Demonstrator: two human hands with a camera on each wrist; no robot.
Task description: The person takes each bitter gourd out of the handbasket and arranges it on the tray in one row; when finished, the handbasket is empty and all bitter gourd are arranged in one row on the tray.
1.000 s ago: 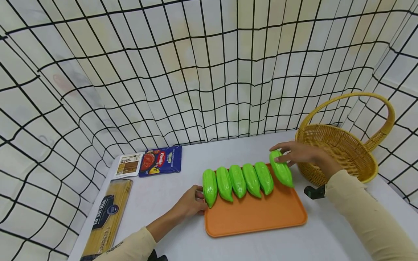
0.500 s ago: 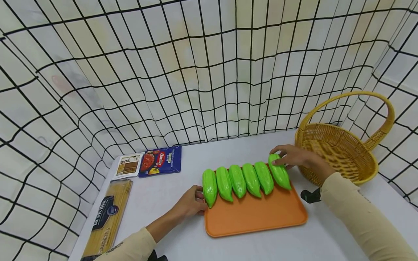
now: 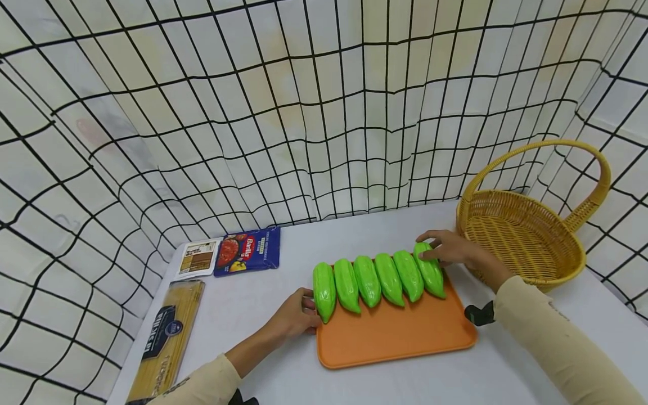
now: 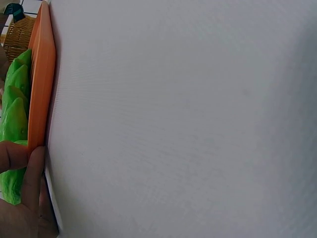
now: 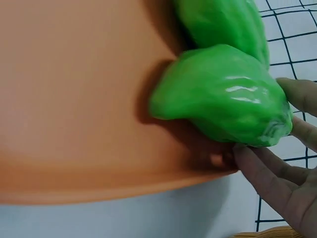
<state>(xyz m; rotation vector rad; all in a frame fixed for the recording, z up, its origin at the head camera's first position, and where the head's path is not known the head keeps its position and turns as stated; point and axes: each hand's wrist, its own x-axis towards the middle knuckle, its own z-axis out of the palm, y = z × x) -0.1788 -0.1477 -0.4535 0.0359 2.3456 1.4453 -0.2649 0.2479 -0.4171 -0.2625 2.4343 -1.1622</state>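
On an orange tray [image 3: 395, 337] in the head view lies a row of several glossy green ridged fruits [image 3: 388, 280], long with pointed tips. My right hand [image 3: 450, 247] holds the rightmost green fruit [image 3: 430, 273] by its far end, beside its neighbour. In the right wrist view, thumb and fingers are around the blunt end of that green fruit [image 5: 223, 96], whose tip points over the tray. My left hand [image 3: 296, 312] grips the tray's left edge next to the leftmost fruit. The left wrist view has that hand's fingers [image 4: 33, 173] at the orange rim [image 4: 42, 89].
A yellow wicker basket [image 3: 521, 236] with a tall handle stands right of the tray, close to my right forearm. At left lie a spaghetti pack [image 3: 167, 337], a blue Barilla pouch [image 3: 248, 251] and a white-edged packet [image 3: 198, 259]. Black netting [image 3: 324, 129] encloses the table.
The rightmost green fruit has come down and left with my right hand, against the row on the tray. My left hand has stayed at the tray's edge.
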